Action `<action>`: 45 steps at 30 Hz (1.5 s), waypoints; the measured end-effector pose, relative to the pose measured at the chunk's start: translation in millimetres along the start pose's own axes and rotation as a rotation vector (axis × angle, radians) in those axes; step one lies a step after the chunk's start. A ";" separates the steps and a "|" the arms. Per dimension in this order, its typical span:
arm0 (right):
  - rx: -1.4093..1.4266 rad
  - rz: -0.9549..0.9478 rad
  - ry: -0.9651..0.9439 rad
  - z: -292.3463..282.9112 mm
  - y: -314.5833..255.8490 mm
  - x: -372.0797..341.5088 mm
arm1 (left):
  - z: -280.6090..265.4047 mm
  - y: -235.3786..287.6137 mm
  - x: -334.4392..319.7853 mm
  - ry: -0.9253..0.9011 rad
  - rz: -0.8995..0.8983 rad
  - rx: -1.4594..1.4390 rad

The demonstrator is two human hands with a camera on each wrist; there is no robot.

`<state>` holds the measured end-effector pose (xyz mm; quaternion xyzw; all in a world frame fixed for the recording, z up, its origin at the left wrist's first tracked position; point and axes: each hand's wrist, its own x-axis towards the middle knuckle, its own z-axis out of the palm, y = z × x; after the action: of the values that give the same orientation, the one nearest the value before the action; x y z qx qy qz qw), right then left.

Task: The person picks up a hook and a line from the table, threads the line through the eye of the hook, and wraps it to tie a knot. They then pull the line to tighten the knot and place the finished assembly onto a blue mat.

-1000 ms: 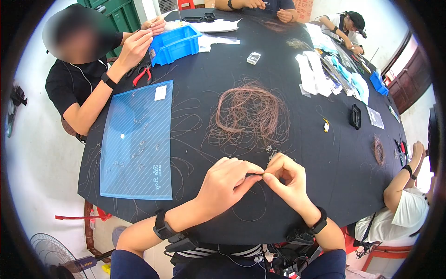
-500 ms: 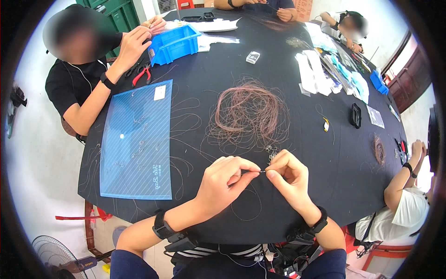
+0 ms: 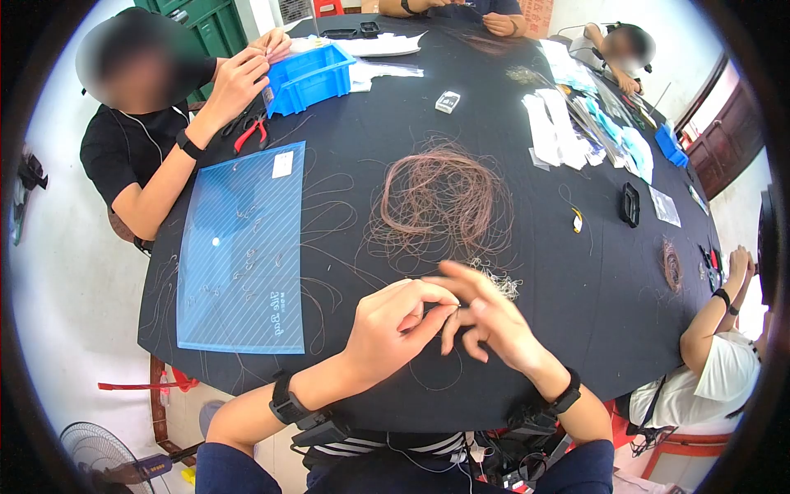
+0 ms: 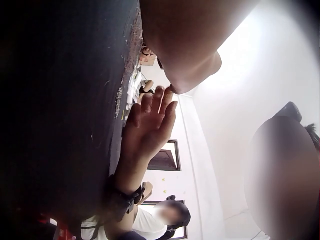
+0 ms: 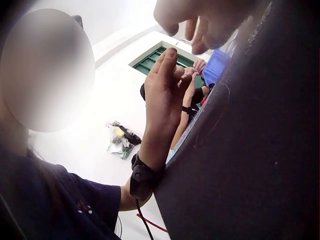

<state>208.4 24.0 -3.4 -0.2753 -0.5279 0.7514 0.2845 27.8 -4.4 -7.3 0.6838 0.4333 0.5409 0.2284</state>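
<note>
Over the near part of the black table, my left hand (image 3: 395, 323) pinches the end of a thin line (image 3: 434, 389) between thumb and forefinger. A pale speck shows at the fingertips, and the line hangs below in a loose loop. My right hand (image 3: 500, 329) is beside it with fingers spread and blurred, close to the left fingertips. In the left wrist view the right hand (image 4: 145, 130) shows its palm with the fingers apart. Just beyond the right hand lies a pile of small silvery metal pieces (image 3: 504, 286). A tangled coil of reddish-brown line (image 3: 485, 198) lies past it.
A blue striped file bag (image 3: 239, 288) lies at left, with small hook-like pieces and line loops on it. Beyond are red-handled pliers (image 3: 252, 136) and a blue bin (image 3: 309, 86). A black tray (image 3: 629, 206) and white packets (image 3: 551, 132) lie right. Other people sit around the table.
Both hands pinched a small piece between them earlier. The right hand has let go and spread its fingers, moving slightly left, uncovering the metal pile. The left hand keeps its pinch.
</note>
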 end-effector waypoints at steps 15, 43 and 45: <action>0.393 -0.638 0.172 -25.1 -27.9 -12.1 | -6.3 2.7 4.6 -0.033 -0.056 -0.009; -0.089 -0.234 -0.059 -27.2 -18.7 -10.6 | -9.0 0.1 7.1 -0.288 -0.057 -0.172; -0.067 -0.259 -0.069 -26.1 -19.6 -11.1 | -9.6 0.0 6.9 -0.306 -0.083 -0.155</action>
<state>237.3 38.2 8.8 -0.1880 -0.5932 0.6994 0.3516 19.0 -0.1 -0.6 0.7198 0.3785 0.4525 0.3659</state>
